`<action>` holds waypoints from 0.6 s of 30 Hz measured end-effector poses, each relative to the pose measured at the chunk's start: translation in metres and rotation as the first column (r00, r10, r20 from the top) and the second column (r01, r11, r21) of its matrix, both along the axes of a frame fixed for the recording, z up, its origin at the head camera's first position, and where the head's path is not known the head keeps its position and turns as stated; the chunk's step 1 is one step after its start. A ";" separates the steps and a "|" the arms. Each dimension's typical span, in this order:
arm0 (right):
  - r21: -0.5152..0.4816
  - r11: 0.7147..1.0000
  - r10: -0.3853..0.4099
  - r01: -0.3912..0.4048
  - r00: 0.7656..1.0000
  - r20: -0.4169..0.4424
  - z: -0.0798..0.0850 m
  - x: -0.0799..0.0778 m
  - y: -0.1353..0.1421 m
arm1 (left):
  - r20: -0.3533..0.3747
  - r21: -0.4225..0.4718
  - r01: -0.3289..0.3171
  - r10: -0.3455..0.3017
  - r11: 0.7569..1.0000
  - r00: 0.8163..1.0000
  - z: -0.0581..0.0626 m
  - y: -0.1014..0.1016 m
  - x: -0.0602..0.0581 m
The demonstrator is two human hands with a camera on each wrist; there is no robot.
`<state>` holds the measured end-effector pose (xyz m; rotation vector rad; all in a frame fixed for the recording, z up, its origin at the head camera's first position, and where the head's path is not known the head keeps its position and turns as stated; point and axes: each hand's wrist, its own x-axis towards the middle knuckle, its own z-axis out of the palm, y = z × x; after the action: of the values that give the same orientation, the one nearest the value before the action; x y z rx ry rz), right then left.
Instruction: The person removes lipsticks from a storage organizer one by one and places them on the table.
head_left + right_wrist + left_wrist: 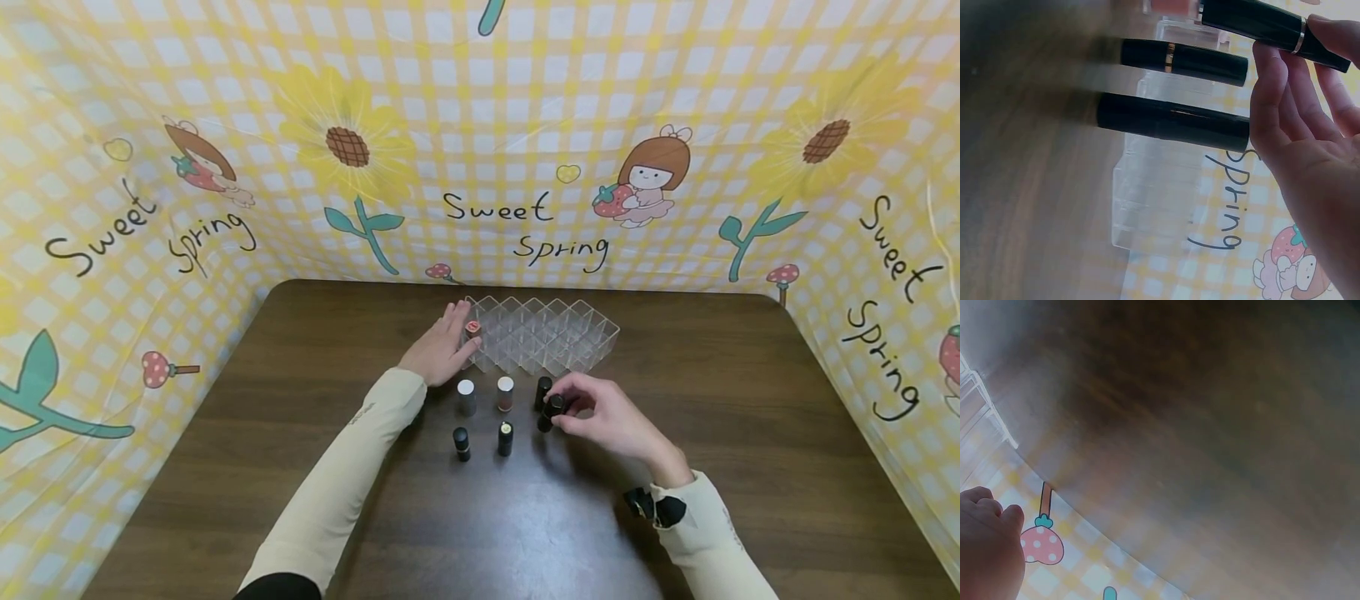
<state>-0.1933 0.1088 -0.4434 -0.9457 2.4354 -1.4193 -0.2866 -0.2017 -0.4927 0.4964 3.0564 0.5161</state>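
Observation:
My right hand [611, 417] pinches a black lipstick tube [551, 414] between thumb and fingers; a thin gold band circles the tube [1254, 24] in the right wrist view. Just behind it stands another black tube [542, 388]. At the left end of a clear divided organizer [543, 333], my left hand [437, 350] rests with fingers stretched along its side. One lipstick with a reddish top [473, 328] sits in a left-end compartment. In the left wrist view, part of the left hand [988, 544] shows near the organizer's edge [991, 409].
In front of the organizer stand a grey tube with a white top [467, 398], a pinkish tube with a white top [505, 394], and two black tubes, one at left [461, 444] and one beside it [506, 439]. A checked cloth [480, 125] encloses the brown table [487, 533].

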 end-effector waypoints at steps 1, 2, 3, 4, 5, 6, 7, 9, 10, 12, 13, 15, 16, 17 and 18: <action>0.000 1.000 0.001 -0.001 1.000 -0.001 -0.001 0.000 0.000 | -0.002 0.001 0.001 -0.001 1.000 1.000 0.000 0.000 0.000; -0.002 1.000 0.004 -0.004 1.000 -0.005 -0.003 0.001 0.000 | -0.005 0.004 0.003 -0.003 1.000 1.000 -0.001 0.000 0.000; -0.001 1.000 0.004 -0.004 1.000 -0.009 -0.004 0.001 -0.001 | -0.005 0.005 0.004 -0.004 1.000 1.000 -0.001 0.000 0.000; -0.001 1.000 0.004 -0.004 1.000 -0.013 -0.005 0.001 -0.001 | -0.005 0.005 0.004 -0.004 1.000 1.000 -0.001 0.000 0.000; -0.002 1.000 0.006 -0.006 1.000 -0.018 -0.006 0.001 -0.001 | -0.005 0.004 0.004 -0.004 1.000 1.000 -0.001 0.000 0.000; 0.000 1.000 0.006 -0.006 1.000 -0.019 -0.007 0.001 -0.002 | -0.004 0.003 0.003 -0.003 1.000 1.000 -0.001 -0.001 0.000; 0.002 1.000 0.010 -0.010 1.000 -0.026 -0.008 0.001 -0.002 | -0.003 0.003 0.002 -0.002 1.000 1.000 -0.001 -0.001 0.000; 0.015 1.000 0.013 -0.012 0.999 -0.037 -0.010 0.001 -0.002 | -0.003 0.001 0.001 -0.001 1.000 1.000 -0.001 0.000 0.000; 0.020 1.000 0.016 -0.015 0.999 -0.044 -0.011 0.001 -0.002 | -0.003 0.002 0.000 0.000 1.000 1.000 0.000 0.000 0.000; 0.033 0.999 0.021 -0.020 0.999 -0.046 -0.012 0.001 -0.002 | -0.002 0.003 0.000 0.000 1.000 1.000 0.000 0.000 0.001; 0.040 0.999 0.027 -0.025 0.999 -0.047 -0.013 0.001 -0.002 | -0.003 0.005 0.000 0.000 1.000 1.000 0.000 0.000 0.001; 0.055 0.998 0.030 -0.028 0.999 -0.035 -0.014 0.001 -0.002 | -0.002 0.007 -0.001 0.001 1.000 1.000 0.001 0.000 0.001; 0.062 0.998 0.032 -0.030 0.999 -0.028 -0.015 0.001 -0.002 | 0.000 0.009 -0.001 0.001 1.000 1.000 0.001 0.000 0.001; 0.070 0.997 0.032 -0.031 0.999 -0.017 -0.015 0.001 -0.002 | 0.001 0.009 -0.001 0.001 1.000 1.000 0.001 0.000 0.001; 0.078 0.996 0.035 -0.034 0.999 -0.016 -0.016 0.001 -0.002 | 0.003 0.008 -0.001 0.001 1.000 1.000 0.001 0.000 0.001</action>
<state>-0.1920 0.1070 -0.4595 -0.9808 2.4549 -1.3003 -0.2857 -0.2016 -0.4914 0.4934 3.0535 0.5292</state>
